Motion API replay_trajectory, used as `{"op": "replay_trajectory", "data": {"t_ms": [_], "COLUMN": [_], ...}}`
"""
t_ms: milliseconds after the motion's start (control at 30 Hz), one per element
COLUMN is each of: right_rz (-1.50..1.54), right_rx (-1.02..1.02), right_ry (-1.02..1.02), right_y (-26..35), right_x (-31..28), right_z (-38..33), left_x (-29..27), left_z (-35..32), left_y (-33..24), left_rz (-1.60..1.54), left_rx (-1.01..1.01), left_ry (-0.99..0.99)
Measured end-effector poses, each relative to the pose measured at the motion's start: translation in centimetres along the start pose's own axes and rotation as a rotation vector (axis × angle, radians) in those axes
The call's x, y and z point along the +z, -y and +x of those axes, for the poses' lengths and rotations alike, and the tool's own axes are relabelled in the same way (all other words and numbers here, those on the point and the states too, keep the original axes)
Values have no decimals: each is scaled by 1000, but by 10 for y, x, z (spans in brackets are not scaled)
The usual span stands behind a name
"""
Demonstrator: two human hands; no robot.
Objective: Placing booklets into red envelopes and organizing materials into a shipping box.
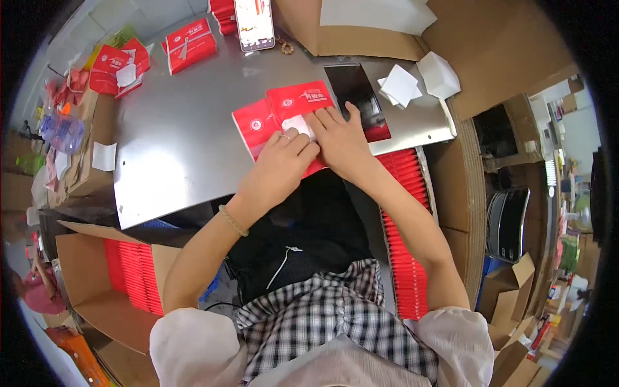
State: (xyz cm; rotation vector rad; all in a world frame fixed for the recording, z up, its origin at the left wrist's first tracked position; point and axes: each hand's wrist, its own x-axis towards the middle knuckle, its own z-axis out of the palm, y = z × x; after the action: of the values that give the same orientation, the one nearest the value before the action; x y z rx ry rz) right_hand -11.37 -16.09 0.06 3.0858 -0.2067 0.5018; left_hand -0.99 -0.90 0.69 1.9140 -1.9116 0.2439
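Two flat red packets point(255, 126) with white print lie overlapped on the metal table in front of me. A small white slip point(298, 125) rests on them, partly hidden by my fingers. My left hand point(288, 155) has its fingers curled together at the slip's lower edge, pinching there. Across the right-hand packet and the slip's right side lies my right hand point(340, 137), fingers laid down flat and thumb held apart. A dark glossy panel point(353, 90) is set beside that hand, with red showing at its lower end.
White square cards point(401, 85) are stacked at the right. A lit phone point(255, 26) and a bead bracelet point(285, 46) are at the back. Bundled red packets point(191, 46) lie far left. Cartons of red packets point(132, 274) flank me below the steel tabletop point(174, 148).
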Motion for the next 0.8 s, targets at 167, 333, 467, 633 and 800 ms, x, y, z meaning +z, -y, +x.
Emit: {"op": "replay_trajectory", "data": {"t_ms": [167, 333, 467, 633, 800], "right_rz": [426, -106, 373, -23, 533], "right_rx": [-158, 264, 389, 229, 463], "right_ry": [-12, -310, -218, -138, -747], "right_y": [-19, -145, -185, -200, -94], "right_x": [-16, -18, -13, -12, -46], "right_z": [8, -22, -22, -21, 26], "left_x": [2, -12, -18, -13, -19], "left_z": [-7, 11, 25, 31, 37], "left_y": [3, -5, 6, 6, 40], "left_rz": [-94, 83, -266, -33, -191], "left_rx": [-216, -127, -274, -401, -330], "left_ry": [-128, 116, -32, 124, 235]}}
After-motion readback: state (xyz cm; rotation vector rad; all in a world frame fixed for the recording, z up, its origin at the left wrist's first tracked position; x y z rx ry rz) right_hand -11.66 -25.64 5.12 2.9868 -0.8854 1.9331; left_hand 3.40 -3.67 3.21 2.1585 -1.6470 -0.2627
